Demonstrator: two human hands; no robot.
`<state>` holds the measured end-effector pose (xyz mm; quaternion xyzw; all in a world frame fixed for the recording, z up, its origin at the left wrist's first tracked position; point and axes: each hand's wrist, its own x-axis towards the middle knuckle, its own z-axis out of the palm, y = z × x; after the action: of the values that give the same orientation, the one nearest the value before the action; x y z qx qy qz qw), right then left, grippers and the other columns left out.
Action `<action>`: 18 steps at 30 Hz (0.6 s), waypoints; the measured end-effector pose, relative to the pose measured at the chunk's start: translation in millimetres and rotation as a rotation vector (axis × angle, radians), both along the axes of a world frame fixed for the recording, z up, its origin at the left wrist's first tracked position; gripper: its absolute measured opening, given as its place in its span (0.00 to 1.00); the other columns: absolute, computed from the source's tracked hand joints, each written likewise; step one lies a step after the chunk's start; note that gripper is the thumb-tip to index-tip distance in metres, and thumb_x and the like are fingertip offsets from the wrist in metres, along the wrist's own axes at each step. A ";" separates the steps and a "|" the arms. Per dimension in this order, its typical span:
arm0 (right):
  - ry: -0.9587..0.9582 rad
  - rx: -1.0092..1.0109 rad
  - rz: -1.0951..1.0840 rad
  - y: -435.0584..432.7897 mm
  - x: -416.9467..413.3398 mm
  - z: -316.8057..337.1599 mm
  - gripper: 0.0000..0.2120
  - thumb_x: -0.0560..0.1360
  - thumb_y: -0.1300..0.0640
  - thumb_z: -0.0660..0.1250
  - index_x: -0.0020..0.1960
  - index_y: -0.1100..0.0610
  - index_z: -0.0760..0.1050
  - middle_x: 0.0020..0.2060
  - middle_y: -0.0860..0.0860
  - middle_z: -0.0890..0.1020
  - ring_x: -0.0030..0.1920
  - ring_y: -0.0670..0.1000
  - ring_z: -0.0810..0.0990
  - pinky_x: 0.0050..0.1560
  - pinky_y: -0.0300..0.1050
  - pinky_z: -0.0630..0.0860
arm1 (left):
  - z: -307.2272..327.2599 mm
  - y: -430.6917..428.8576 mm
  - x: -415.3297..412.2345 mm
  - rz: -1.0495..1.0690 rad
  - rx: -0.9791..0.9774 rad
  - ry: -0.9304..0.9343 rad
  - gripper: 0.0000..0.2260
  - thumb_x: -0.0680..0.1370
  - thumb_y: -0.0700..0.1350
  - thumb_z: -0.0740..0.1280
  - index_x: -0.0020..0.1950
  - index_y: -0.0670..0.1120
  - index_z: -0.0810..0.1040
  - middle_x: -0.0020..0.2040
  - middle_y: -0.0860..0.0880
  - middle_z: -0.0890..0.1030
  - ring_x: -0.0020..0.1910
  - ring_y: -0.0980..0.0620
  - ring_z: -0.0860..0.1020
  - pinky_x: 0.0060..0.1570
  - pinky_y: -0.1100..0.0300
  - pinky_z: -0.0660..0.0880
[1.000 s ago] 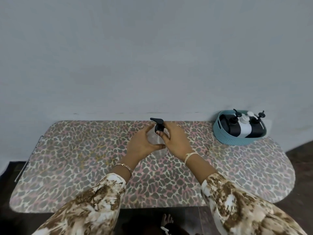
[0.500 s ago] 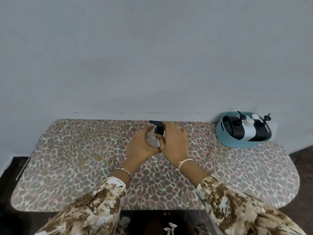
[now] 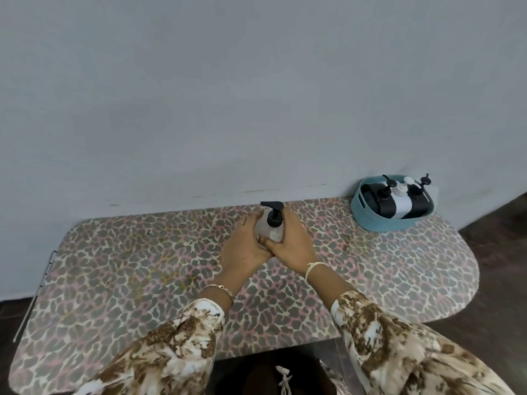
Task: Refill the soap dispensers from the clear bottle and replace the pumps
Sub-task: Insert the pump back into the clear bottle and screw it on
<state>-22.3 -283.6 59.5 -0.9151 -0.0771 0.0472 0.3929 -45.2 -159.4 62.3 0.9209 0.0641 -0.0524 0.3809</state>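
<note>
Behind everything, a plain grey wall [image 3: 256, 95]. Below it, a long table [image 3: 114, 280] with rounded ends under a leopard-print cover in grey, pink and cream. Reaching in from the near edge, two arms in brown-and-cream blotched sleeves [image 3: 176, 346].

At the far right end of the table, against the wall, a teal plastic basket [image 3: 370, 220] with a slot handle. Packed inside, side by side, a black dispenser [image 3: 382, 208], a white dispenser [image 3: 402, 206] and a second black dispenser [image 3: 420, 205], pumps on. Any print on them too small to read.

At the middle of the table towards the wall, standing upright on the cover: a clear bottle [image 3: 269, 232], see-through, no legible label. Clasped from both sides, left hand [image 3: 242, 249] and right hand [image 3: 293, 246] curled round its body, thumbs meeting at the near side. On its neck, a black pump [image 3: 273, 213], spout pointing left.

On the left wrist a thin chain bracelet [image 3: 222, 289]; on the right a pale cord band [image 3: 313, 267]; on a left finger a ring [image 3: 239, 223].
</note>
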 end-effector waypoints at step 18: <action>-0.140 0.093 -0.474 -70.6 22.7 24.4 0.26 0.64 0.46 0.75 0.59 0.51 0.73 0.51 0.47 0.80 0.52 0.49 0.78 0.50 0.43 0.73 | -0.4 -38.7 26.6 -0.249 -0.320 0.010 0.30 0.70 0.41 0.76 0.70 0.50 0.68 0.61 0.56 0.75 0.56 0.58 0.76 0.57 0.57 0.76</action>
<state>0.4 -354.1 84.0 -0.8897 0.1104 -0.1134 0.4282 -18.5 -198.1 62.0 0.8491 -0.0572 -0.1132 0.5127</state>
